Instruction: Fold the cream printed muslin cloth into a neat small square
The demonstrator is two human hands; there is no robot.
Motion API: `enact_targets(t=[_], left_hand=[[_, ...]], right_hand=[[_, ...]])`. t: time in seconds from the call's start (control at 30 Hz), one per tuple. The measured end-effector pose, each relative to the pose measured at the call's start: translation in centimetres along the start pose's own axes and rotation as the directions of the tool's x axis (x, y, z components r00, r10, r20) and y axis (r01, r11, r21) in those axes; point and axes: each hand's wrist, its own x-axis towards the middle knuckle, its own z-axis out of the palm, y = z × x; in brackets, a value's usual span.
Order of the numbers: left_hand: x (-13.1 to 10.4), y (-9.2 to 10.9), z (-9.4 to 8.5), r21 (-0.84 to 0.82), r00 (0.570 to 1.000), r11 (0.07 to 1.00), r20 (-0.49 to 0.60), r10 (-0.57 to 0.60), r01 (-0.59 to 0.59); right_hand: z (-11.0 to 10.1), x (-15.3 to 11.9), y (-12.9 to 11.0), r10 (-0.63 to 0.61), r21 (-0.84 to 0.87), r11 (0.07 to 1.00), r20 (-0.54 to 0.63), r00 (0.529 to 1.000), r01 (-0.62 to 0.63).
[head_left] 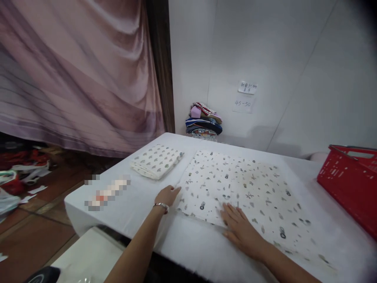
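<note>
Head view, thin printed cloth (247,188), right hand (240,228) flat on it

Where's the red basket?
In the head view, the red basket sits at the right end of the white table, right of the spread patterned cloth.

From here it looks to me like a small workroom for cloth: I see a white-covered surface (194,243) bearing printed fabric (235,184), a stack of folded textiles (204,122) by the panel wall (265,51), handwritten paper signs (246,88), a red basket (347,181), and scraps (38,189) littering the tiled floor (29,236) beside a hanging curtain (97,70).
</note>
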Motion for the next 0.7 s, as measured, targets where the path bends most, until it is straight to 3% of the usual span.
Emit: enact_targets(t=[0.2, 0.33, 0.43, 0.57, 0.7], left_hand=[[3.3, 2.3, -0.1, -0.017, 0.999, 0.999, 0.003, 0.033, -0.033], [4.6, 2.6, 0.2, -0.049, 0.999, 0.998, 0.016, 0.034, -0.033], [5.1, 2.4, 0.5, -0.068, 0.999, 0.997, 0.037, 0.037, -0.035], [5.2, 2.0, 1.2, -0.078, 0.998, 0.997, 0.046, 0.030, -0.027], [4.4, 1.9, 1.7, -0.048, 1.000, 0.999, 0.023, 0.017, -0.016]], right_hand=[[0.9, 2.7, -1.8, -0.079, 0.052, 0.996, 0.107, 0.991, 0.074], [-0.1, 2.9, -1.6, -0.049, 0.147, 0.989, 0.123, 0.991, 0.031], [-1.3, 4.7, -1.0, 0.018, 0.238, 0.970, 0.079, 0.997, -0.036], [-3.0, 10.5, -0.2, 0.095, 0.394, 0.915, -0.007, 0.995, -0.085], [-5.3, 18.4, 0.2, 0.179, 0.406, 0.903, -0.053, 0.982, -0.142]])
